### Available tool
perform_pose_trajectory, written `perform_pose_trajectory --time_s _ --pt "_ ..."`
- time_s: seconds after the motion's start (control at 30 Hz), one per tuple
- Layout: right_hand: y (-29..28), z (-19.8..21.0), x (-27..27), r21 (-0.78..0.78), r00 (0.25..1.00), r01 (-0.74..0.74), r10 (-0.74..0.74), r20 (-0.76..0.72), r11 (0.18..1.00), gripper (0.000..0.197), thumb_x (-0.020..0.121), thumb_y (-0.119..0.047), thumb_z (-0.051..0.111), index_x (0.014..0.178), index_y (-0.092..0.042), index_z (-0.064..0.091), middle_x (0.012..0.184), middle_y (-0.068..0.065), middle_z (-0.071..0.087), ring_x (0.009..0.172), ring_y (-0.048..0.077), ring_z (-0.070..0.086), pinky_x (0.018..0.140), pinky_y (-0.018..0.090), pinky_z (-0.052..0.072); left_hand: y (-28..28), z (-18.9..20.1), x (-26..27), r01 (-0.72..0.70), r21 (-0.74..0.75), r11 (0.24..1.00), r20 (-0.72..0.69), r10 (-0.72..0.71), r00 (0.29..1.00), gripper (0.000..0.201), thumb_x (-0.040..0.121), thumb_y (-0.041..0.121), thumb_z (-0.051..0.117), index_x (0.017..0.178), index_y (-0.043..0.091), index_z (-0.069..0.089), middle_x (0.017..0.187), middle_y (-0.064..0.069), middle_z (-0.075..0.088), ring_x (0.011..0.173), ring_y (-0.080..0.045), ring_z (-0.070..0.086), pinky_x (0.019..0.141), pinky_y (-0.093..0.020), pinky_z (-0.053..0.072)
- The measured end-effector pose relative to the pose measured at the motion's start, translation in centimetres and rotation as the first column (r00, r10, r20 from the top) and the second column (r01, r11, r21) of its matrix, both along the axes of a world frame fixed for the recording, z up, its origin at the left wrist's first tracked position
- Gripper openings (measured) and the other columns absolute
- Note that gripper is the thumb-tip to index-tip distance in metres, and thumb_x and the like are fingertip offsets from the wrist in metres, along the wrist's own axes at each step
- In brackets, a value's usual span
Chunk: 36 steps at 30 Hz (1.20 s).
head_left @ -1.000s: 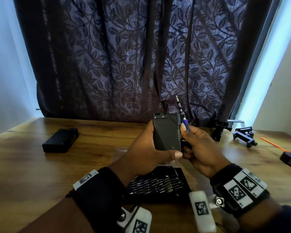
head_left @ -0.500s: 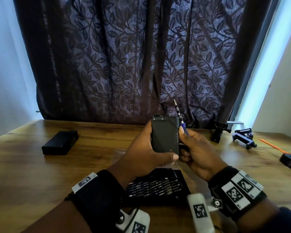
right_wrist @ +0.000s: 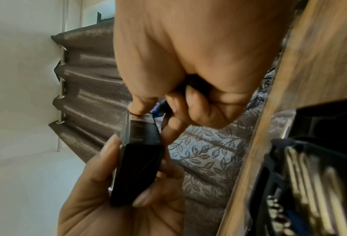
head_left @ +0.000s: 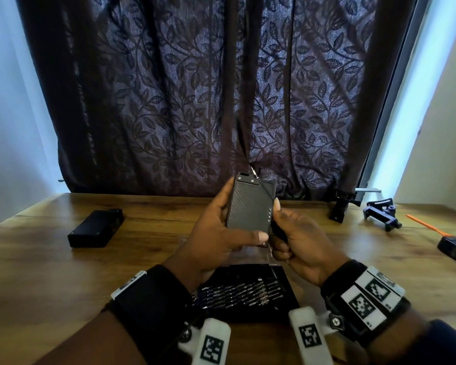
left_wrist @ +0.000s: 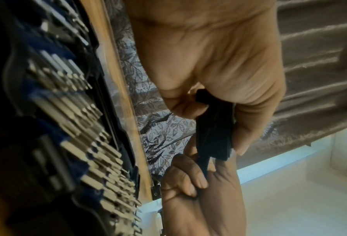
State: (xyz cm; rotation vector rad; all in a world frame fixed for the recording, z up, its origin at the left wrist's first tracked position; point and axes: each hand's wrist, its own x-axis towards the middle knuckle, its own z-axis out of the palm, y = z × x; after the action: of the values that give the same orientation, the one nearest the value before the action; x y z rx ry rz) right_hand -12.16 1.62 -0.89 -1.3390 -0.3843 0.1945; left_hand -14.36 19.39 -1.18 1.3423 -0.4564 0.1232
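**A:** What does the head view show the hands doing?

**B:** The left hand (head_left: 216,233) grips a black textured box (head_left: 249,206) upright above the wooden table (head_left: 50,259), with the thumb across its lower front. The right hand (head_left: 300,241) is curled against the box's right edge, thumb tip touching it. Of the screwdriver (head_left: 254,173), only a thin metal tip shows past the top of the box.

**A:** Does the right wrist view add anything?

**B:** Yes. It shows the screwdriver's blue handle clasped in the right fingers behind the box. The head view hides that.

**A:** And the left wrist view?

**B:** It shows the box edge-on, clamped between the left thumb and fingers. To one side is the open bit tray (left_wrist: 67,111) with rows of silver bits, blurred. In the head view that tray lies on the table under both hands.

**A:** Anything else?

**B:** A second black box (head_left: 96,227) lies on the table, well apart to the left.
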Motion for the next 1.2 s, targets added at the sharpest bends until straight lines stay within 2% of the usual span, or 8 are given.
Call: perform_pose_trajectory --time_s 0.1,0.17,0.27,0.4,0.57,0.7,0.83,1.2 --pt "0.2 0.1 -0.1 -0.044 0.999 0.019 -0.017 0.032 0.999 0.041 0.098 -0.049 0.049 0.078 -0.029 0.079 0.06 -0.006 0.059 0.044 0.008 0.029 0.048 0.026 0.016 -0.4 -0.4 -0.3 0.017 -0.025 1.0 -0.071 -0.019 0.997 0.071 0.07 -0.014 0.08 0.13 0.019 0.058 0.096 0.0 0.074 0.078 -0.013 0.067 0.051 -0.02 0.047" --pt "0.1 0.0 0.3 -0.053 0.996 0.074 -0.072 0.046 0.996 0.043 0.091 -0.054 0.057 0.094 -0.014 0.075 0.065 -0.001 0.056 0.046 0.011 0.029 0.046 0.023 0.019 -0.7 -0.6 -0.5 0.016 -0.065 0.998 -0.127 -0.024 0.992 0.067 0.075 -0.013 0.078 0.126 0.026 0.059 0.098 -0.003 0.075 0.079 -0.016 0.07 0.052 -0.024 0.053" --pt "0.1 -0.1 0.1 -0.092 0.989 0.143 -0.138 0.058 0.985 0.036 0.089 -0.053 0.061 0.082 -0.019 0.069 0.062 -0.001 0.051 0.042 0.008 0.031 0.039 0.02 0.025 -0.7 -0.7 -0.5 0.03 -0.113 0.993 -0.207 -0.053 0.977 0.067 0.084 -0.013 0.071 0.128 0.036 0.057 0.113 -0.007 0.077 0.091 -0.026 0.075 0.057 -0.031 0.061" --pt "0.3 0.7 -0.6 -0.043 0.97 0.232 -0.228 0.09 0.972 0.018 0.098 -0.027 0.064 0.102 -0.009 0.063 0.057 -0.008 0.062 0.038 -0.001 0.048 0.037 0.012 0.036 -0.2 -0.2 -0.3 -0.031 -0.115 0.993 -0.227 0.004 0.974 0.064 0.086 -0.009 0.071 0.13 0.034 0.057 0.118 -0.011 0.075 0.099 -0.034 0.074 0.057 -0.03 0.06" --pt "-0.9 1.1 -0.1 -0.185 0.741 0.565 -0.397 0.542 0.804 0.011 0.088 -0.019 0.079 0.094 -0.025 0.071 0.069 -0.005 0.067 0.06 0.009 0.06 0.06 0.027 0.047 1.7 1.1 0.5 -0.302 -0.277 0.912 -0.297 0.217 0.93 0.035 0.098 0.028 0.066 0.132 0.024 0.058 0.114 -0.018 0.076 0.094 -0.04 0.074 0.046 -0.025 0.053" --pt "-0.8 2.3 -2.0 -0.215 0.577 0.644 -0.282 0.766 0.734 0.018 0.082 -0.024 0.084 0.097 -0.033 0.078 0.085 -0.02 0.075 0.081 -0.003 0.07 0.071 0.009 0.051 4.0 1.9 1.3 -0.506 -0.413 0.757 -0.367 0.37 0.853 0.046 0.093 0.056 0.068 0.127 0.025 0.061 0.12 -0.017 0.074 0.109 -0.043 0.072 0.047 -0.028 0.053" --pt "-0.1 2.6 -3.2 -0.316 0.588 0.593 -0.13 0.798 0.741 0.019 0.082 -0.029 0.082 0.1 -0.034 0.081 0.091 -0.027 0.075 0.087 -0.009 0.07 0.076 0.007 0.051 5.3 2.5 1.6 -0.592 -0.449 0.67 -0.374 0.46 0.805 0.038 0.093 0.053 0.069 0.119 0.025 0.064 0.112 -0.013 0.077 0.102 -0.038 0.075 0.048 -0.028 0.053" --pt "0.1 2.5 -3.5 -0.324 0.552 0.604 -0.089 0.829 0.728 0.021 0.082 -0.027 0.083 0.099 -0.038 0.08 0.092 -0.032 0.073 0.088 -0.011 0.069 0.077 0.008 0.052 4.6 2.5 1.4 -0.575 -0.445 0.687 -0.244 0.524 0.816 0.037 0.097 0.038 0.069 0.12 0.01 0.064 0.109 -0.025 0.074 0.097 -0.05 0.071 0.039 -0.025 0.046"
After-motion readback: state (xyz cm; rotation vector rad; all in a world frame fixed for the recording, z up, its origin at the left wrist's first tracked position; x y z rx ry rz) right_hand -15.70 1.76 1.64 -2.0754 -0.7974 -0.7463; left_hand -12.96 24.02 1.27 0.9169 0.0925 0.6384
